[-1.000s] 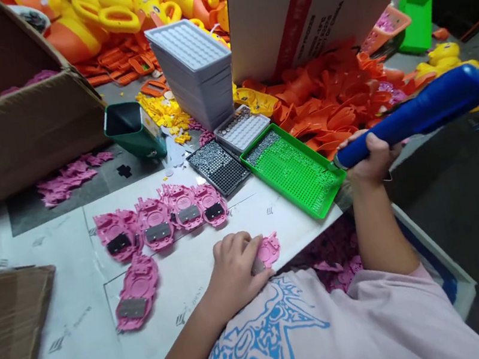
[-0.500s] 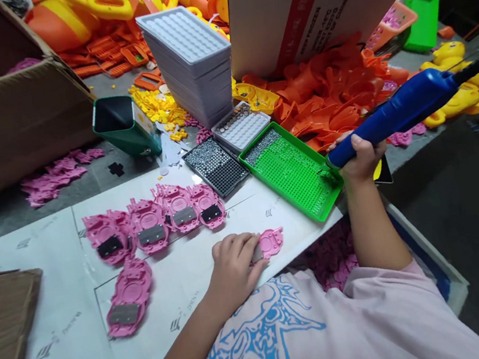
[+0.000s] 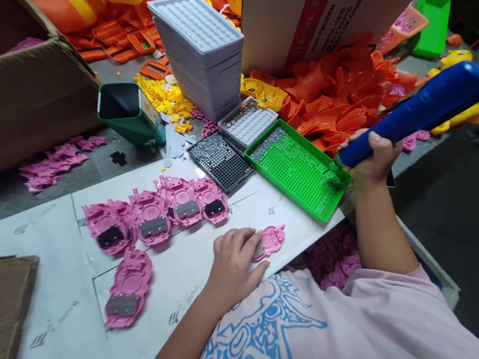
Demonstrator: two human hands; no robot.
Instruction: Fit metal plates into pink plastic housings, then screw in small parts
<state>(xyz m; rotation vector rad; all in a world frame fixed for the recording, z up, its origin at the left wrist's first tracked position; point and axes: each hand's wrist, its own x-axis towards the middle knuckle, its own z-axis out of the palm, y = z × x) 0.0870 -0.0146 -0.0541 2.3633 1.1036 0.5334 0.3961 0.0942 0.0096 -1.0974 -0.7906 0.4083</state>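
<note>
My right hand (image 3: 374, 156) is wrapped round a blue electric screwdriver (image 3: 420, 111), held slanting with its tip over the near right corner of a green perforated tray (image 3: 294, 165) of small screws. My left hand (image 3: 237, 262) lies at the table's near edge, its fingers pressing a pink plastic housing (image 3: 273, 240) flat; they hide part of the housing's grey plate. More pink housings (image 3: 150, 215) with grey or black plates stand in a row to the left. Another pink housing (image 3: 128, 288) lies nearer to me.
Beside the green tray are a black perforated tray (image 3: 220, 161) with screws and a white tray (image 3: 248, 122) of small round pieces. A stack of white trays (image 3: 206, 57) rises behind. Around are a green bin (image 3: 131, 114), cardboard boxes (image 3: 19, 111) and orange parts (image 3: 335, 97).
The screwdriver has tilted slightly flatter, its tip still over the green tray's right corner. My left hand stays on the pink housing. The whole view has shifted a little.
</note>
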